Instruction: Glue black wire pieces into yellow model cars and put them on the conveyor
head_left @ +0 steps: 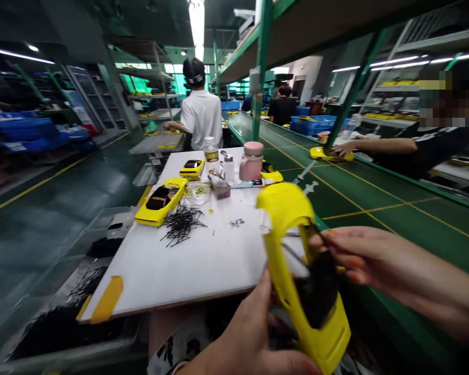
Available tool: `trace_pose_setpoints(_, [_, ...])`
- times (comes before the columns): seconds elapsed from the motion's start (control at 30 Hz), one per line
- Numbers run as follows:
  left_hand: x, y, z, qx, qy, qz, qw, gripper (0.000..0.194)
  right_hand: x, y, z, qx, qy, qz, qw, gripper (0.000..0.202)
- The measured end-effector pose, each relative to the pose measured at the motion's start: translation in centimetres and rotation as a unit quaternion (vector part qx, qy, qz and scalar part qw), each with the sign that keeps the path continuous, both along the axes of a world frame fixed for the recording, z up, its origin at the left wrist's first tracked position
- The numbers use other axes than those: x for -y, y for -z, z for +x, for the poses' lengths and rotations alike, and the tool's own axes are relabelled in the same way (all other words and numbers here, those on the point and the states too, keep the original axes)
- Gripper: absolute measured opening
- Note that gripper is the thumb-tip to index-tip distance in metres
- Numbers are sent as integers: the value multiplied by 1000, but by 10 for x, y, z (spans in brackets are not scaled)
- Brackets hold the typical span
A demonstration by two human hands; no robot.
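Observation:
A yellow toy car body (285, 208) with dark window parts is tilted upright in front of me, right of the white table (160, 276). My left hand (254, 333) grips its lower left side, fingers wrapped round it. At the car's window opening, my right hand (355, 255) has its fingers pinched together on a thin dark strip; the strip's far end is blurred. On the table lie a heap of black thin strips (182, 224), a few tiny dark bits (236, 223) and a yellow car body (162, 200).
A pink mug (252, 160), a clear bottle (210, 151) and a small box (221, 187) stand at the table's back. Bins of black parts (70, 323) sit at left. Beyond the green conveyor (359, 208), a person's hand (342, 149) touches another yellow car.

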State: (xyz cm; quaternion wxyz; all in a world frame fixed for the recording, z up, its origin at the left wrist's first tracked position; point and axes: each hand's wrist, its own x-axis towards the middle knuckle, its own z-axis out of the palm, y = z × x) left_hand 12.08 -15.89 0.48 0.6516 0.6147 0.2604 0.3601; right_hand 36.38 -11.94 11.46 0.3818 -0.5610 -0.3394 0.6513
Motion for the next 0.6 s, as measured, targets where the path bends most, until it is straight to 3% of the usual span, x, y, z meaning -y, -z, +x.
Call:
trace_pose_setpoints(0.07, [-1,6,-17,30,-89,-101,990,110,-19,7,-48,-70,-49,-41,996,32])
trace_pose_setpoints(0.13, [-8,11,-40,32,-160,-153,975,106,-37,18,-82,-93,-83,-74,989,16])
trace_pose_setpoints(0.27, [-24,16,-81,-76,-213,-148,963,100,-67,45,-119,-105,-146,-108,978,8])
trace_pose_setpoints(0.33, [-30,17,-92,-169,-254,-101,947,90,-77,55,-129,-109,-162,-101,976,6])
trace_pose_setpoints(0.43, [-36,15,-101,-281,-329,43,901,65,-87,65,-137,-111,-167,-81,976,3])
trace_pose_setpoints(0.53, [-38,12,-108,-354,-334,169,857,53,-93,66,-132,-108,-170,-58,978,4])
trace_pose_setpoints(0.6, [-38,8,-109,-402,-322,247,820,54,-95,65,-117,-60,-199,8,978,11])
